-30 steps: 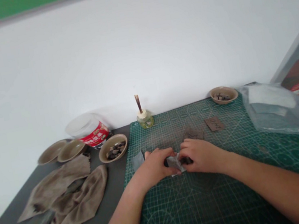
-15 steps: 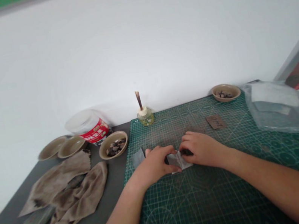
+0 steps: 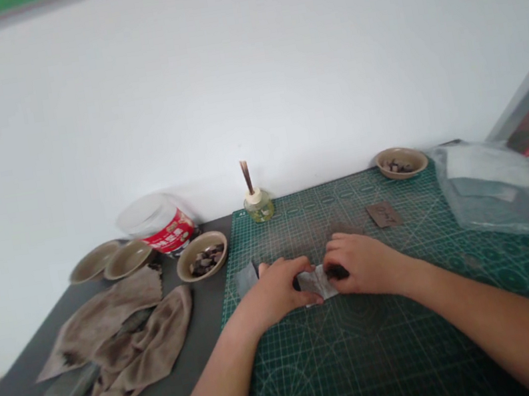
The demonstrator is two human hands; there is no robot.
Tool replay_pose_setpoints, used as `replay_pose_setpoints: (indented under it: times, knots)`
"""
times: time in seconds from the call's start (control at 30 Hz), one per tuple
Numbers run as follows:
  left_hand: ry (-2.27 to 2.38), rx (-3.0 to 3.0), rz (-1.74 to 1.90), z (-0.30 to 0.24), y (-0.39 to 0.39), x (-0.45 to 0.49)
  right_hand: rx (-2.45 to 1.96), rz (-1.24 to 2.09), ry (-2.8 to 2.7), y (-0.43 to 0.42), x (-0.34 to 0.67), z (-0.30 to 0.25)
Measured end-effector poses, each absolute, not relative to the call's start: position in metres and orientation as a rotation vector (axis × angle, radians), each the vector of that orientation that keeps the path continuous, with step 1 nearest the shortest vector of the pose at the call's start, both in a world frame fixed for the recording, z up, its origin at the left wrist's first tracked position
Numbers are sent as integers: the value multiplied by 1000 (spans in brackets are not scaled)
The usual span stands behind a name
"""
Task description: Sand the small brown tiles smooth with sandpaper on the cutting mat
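A small crumpled grey-white sheet [image 3: 317,282] lies on the green cutting mat [image 3: 323,364], between my two hands. My left hand [image 3: 280,292] is curled over the sheet's left end, with the thumb at its near edge and the index finger at its far edge. At the right end my right hand [image 3: 360,263] is closed, fingertips and thumb drawn together against the sheet. What it pinches is hidden in dark shadow under the fingers. Another grey piece [image 3: 246,279] sticks out behind my left wrist.
To the left are a bowl of small dark chunks [image 3: 208,260], a clear jar with a red label [image 3: 169,233] and brown cloths [image 3: 143,353]. A reed diffuser [image 3: 259,205] stands by the wall. Rightward lie a marked brown square [image 3: 383,214], another bowl [image 3: 401,163] and a plastic bag [image 3: 508,198].
My right hand has slid slightly to the right, and more of the grey-white sheet shows between the hands. My left hand keeps its place on the sheet.
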State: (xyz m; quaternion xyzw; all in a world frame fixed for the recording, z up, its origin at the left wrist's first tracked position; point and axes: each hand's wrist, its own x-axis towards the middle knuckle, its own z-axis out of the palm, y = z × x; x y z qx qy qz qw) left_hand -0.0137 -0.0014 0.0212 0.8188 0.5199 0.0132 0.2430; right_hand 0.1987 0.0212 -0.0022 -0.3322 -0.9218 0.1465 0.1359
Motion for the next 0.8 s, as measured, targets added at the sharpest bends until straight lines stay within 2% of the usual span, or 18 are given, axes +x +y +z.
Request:
replay_pose_setpoints:
  times: [0.37,0.8]
  knots:
    - [1392,2277,80,16,0,-17,-966,425,-2637,22,196,-4]
    - [1383,2263,162,20,-4,-12,-1123,509,-2020,26,204,2]
